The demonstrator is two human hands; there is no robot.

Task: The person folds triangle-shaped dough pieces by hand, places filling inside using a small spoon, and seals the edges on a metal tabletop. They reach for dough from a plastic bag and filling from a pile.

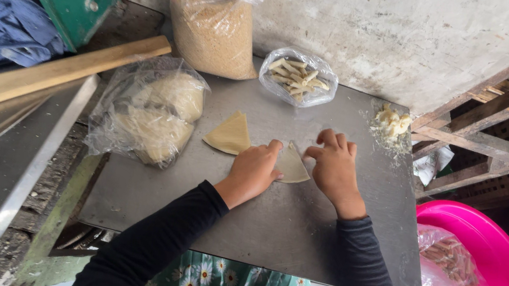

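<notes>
Pale triangular pastry wrapper [292, 166] lies flat on the grey metal sheet [268, 227], between both hands. Left hand [254, 169] curled, knuckles pressing its left edge; right hand [335, 164] loosely curved, fingertips near the tip — neither grasps it. Advice: pin one edge, roll evenly, keep corners aligned.

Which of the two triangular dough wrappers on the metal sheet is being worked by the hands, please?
The smaller wrapper, lying between the left hand and right hand, whose fingers touch it. The other wrapper lies untouched, beside the bagged dough.
</notes>
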